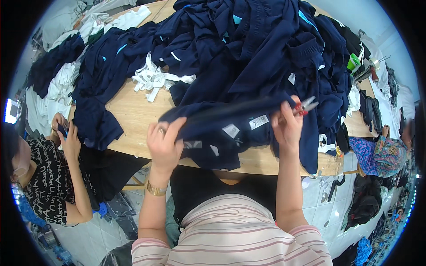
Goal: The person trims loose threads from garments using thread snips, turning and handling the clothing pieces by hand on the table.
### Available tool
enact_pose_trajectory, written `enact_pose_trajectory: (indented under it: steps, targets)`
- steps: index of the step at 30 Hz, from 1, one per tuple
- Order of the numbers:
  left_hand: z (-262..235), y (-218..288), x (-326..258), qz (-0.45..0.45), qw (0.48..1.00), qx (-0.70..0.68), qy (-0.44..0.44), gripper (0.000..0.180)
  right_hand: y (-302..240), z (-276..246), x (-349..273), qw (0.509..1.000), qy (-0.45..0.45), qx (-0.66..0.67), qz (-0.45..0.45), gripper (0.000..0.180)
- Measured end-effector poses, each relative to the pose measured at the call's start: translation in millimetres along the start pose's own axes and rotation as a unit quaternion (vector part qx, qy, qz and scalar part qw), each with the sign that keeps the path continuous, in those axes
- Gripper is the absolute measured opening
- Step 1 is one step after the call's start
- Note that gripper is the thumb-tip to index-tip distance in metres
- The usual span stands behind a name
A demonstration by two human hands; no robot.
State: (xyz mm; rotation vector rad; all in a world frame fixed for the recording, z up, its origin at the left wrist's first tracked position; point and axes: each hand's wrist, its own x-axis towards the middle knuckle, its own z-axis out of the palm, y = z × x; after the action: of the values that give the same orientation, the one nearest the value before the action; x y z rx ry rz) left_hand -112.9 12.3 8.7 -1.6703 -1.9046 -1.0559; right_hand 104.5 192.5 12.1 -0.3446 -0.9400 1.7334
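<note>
Garment [213,116], navy, blurred, stretched above the near part of the table [128,113], between both hands; presumably held at two ends to keep the cloth spread. Left hand [165,142] pinches its left end. Right hand [288,126] grasps red-handled snips [305,106], blades pointing away from the garment, likely to spare it (whether these fingers also pinch cloth: cannot tell). White labels [259,122] show just below. Beyond, navy pile [253,57], probably heaped within reach; white strips [151,79] bunched to its left.

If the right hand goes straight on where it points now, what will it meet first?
Past the held cloth, the right hand would probably first meet the navy pile, near the small white tag; depth is unclear.
</note>
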Motion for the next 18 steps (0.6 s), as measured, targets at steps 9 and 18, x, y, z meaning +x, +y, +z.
enact_pose_trajectory:
  steps: [9,18]
  targets:
    - [-1,23,-100,0.012,0.980,-0.073,-0.185,0.041,-10,-67,-87,0.974,-0.049,-0.042,0.217,0.023]
    - [22,16,-28,-0.168,0.984,-0.051,-0.039,0.034,-31,-35,-60,0.812,-0.366,-0.078,0.448,0.031]
